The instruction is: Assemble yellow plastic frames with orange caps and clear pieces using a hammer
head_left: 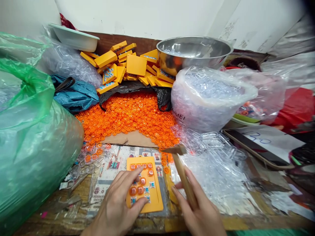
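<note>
A yellow plastic plate [157, 203] lies on a printed sheet before me. On it stand several orange caps [143, 181] and small clear pieces with blue centres [152, 185]. My left hand [120, 193] rests over the plate's left side, thumb and index finger spread around the caps. No object shows between its fingertips, though the other fingers are partly hidden. In my right hand [197, 206], to the right of the plate, is a small hammer [185, 180] gripped by its wooden handle. Its metal head points left, above the table and apart from the plate.
Behind the plate spreads a heap of orange rings [133, 114], with stacked yellow plates [136, 65] beyond. Clear plastic parts [211, 170] cover the right side, near a full plastic bag [204, 101], a steel bowl [194, 52] and a phone [256, 147]. A green bag [36, 141] bulges at left.
</note>
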The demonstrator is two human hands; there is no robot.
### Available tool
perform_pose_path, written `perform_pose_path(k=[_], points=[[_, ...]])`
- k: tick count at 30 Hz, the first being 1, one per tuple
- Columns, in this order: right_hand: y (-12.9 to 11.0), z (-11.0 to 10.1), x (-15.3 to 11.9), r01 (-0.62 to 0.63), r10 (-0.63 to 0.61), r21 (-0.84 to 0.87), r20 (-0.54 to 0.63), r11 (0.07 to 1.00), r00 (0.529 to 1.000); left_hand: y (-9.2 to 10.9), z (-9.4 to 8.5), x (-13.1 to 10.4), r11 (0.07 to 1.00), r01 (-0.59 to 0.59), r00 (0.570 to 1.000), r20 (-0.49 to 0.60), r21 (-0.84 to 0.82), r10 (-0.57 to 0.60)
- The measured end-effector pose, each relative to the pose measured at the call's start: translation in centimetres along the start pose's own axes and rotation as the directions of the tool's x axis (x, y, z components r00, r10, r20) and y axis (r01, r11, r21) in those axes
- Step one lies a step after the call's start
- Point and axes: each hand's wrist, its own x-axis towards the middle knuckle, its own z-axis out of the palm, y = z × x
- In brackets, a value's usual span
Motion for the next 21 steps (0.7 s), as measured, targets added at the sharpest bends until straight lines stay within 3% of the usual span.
perform_pose_path(k=[3,7,11,13,15,17,21], points=[[-1.7,0.8,3.4,-0.011,0.029,-0.164,0.108,0.986,0.994,0.2,-0.5,0.0,0.999,-0.02,0.998,-0.062,0.035,0.022],[-2.5,2.0,5.1,-0.088,0.114,-0.173,0.145,0.981,0.983,0.4,-0.9,-0.6,0.998,-0.054,0.99,-0.13,0.042,0.059],[-2.7,1.7,4.7,-0.113,0.12,-0.045,0.184,0.993,0.975,1.1,0.0,-0.8,0.984,-0.17,0.969,-0.174,0.059,0.178],[-3.6,1.3,4.0,-0.173,0.139,0.166,0.197,0.971,0.97,1.5,0.9,-0.5,0.97,-0.236,0.946,-0.213,0.056,0.243],[-5.0,0.9,3.3,-0.299,0.231,0.431,0.203,0.851,0.951,1.9,1.8,0.0,0.952,-0.303,0.912,-0.28,0.034,0.3],[-6.5,0.8,2.7,-0.409,0.346,0.629,0.229,0.661,0.91,2.2,2.3,0.4,0.936,-0.353,0.877,-0.348,-0.003,0.33],[-7.7,1.1,2.0,-0.557,0.414,0.738,0.402,0.381,0.817,2.5,2.3,0.4,0.93,-0.363,0.87,-0.376,-0.053,0.319]])
